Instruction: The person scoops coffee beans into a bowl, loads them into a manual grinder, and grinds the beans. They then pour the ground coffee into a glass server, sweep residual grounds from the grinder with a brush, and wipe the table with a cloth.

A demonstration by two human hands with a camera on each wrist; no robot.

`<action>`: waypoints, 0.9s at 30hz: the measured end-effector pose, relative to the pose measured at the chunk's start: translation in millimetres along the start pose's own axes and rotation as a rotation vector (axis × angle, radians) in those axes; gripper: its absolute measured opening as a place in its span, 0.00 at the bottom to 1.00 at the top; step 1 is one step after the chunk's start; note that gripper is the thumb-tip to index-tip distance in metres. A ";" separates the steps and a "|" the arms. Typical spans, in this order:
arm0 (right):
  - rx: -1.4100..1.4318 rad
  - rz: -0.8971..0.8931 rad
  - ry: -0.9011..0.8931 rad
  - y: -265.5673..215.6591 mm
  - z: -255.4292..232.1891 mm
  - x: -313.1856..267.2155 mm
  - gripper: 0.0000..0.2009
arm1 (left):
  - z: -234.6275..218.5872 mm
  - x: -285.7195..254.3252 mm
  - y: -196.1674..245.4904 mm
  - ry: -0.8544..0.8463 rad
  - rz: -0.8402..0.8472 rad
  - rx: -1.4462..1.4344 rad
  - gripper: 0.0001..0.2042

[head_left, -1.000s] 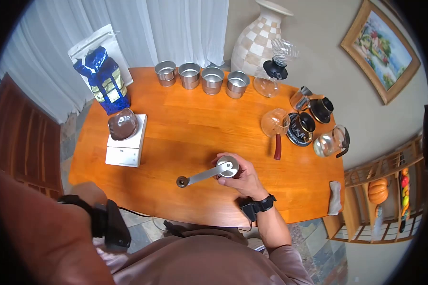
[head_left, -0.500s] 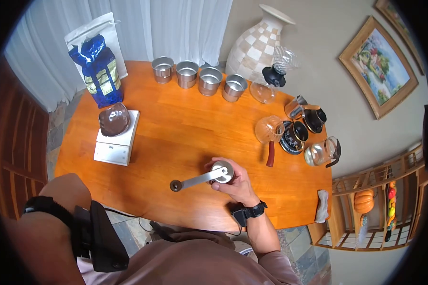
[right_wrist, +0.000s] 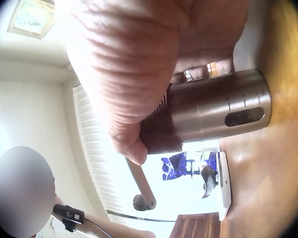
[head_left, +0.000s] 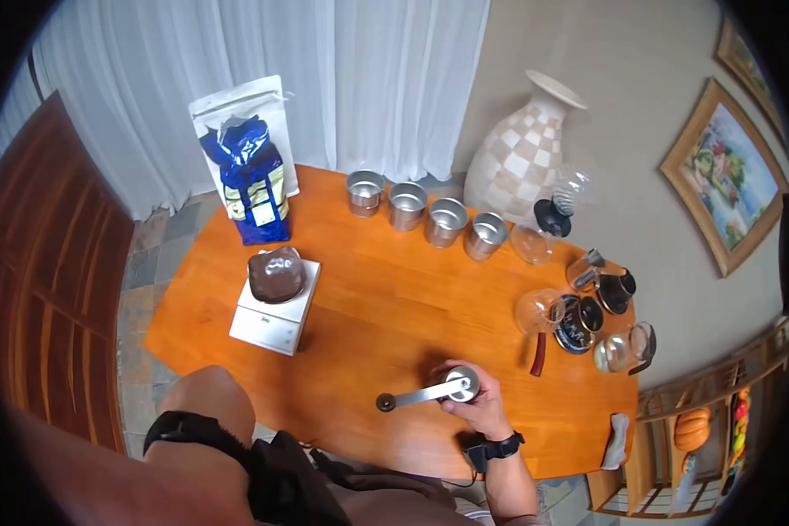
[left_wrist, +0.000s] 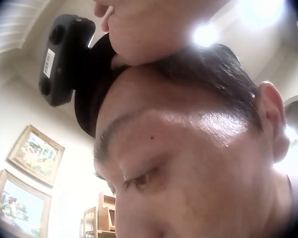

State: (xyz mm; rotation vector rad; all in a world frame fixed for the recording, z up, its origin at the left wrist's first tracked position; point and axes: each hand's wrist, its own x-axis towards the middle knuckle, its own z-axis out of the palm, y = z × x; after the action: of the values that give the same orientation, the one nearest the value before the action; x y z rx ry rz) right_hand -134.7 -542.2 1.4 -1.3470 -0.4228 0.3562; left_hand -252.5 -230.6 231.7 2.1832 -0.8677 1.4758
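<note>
The right grip (head_left: pixel 485 408) is clamping round a manual coffee grinder (head_left: pixel 466 386), which is being held upright at the near part of the table (head_left: pixel 386 307), right of centre. In the right wrist view, the thumb is wrapping the ribbed collar (right_wrist: pixel 161 131), and the other fingers are lying along the far side of the steel body (right_wrist: pixel 203 110). A slotted window (right_wrist: pixel 244 117) with graduation marks is facing the camera. Base contact with the table is not showing clearly. The crank arm (head_left: pixel 425 394) is extending leftward from the grinder's top and is ending in a round knob (head_left: pixel 386 402).

The left grip (left_wrist: pixel 159 29) is touching the person's head beside the head-worn camera (left_wrist: pixel 64 59); most of its fingers are lying out of view, so their state cannot be told.

At the table's left, a brown dish (head_left: pixel 276 274) is resting on a white digital scale (head_left: pixel 267 330). A blue coffee bag (head_left: pixel 259 197) is standing behind it. Four metal cups (head_left: pixel 408 209) are forming a row along the far edge. A glass server (head_left: pixel 535 311) with a dark red handle (head_left: pixel 538 354) is standing farther right
</note>
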 end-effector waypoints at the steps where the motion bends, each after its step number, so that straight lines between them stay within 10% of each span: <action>1: 0.040 0.060 0.037 -1.5 1.1 -2.6 0.32 | 2.8 3.8 -0.8 -0.002 0.009 -0.008 0.30; 15: -0.008 0.001 0.005 -4.8 3.2 2.3 0.32 | 4.3 -16.5 17.1 0.009 -0.217 0.001 0.30; 18: -0.152 -0.011 0.004 -3.1 -1.5 1.5 0.31 | -62.2 -97.0 12.4 -0.041 -0.221 -0.070 0.30; 27: -0.025 -0.030 0.002 -5.9 -1.2 3.0 0.31 | -9.0 -11.3 -1.7 -0.143 -0.047 -0.078 0.30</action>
State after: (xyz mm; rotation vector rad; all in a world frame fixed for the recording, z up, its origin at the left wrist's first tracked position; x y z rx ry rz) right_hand -131.5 -542.9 7.3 -1.3641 -0.4467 0.3260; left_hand -260.6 -220.6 224.9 2.2573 -0.8983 1.2555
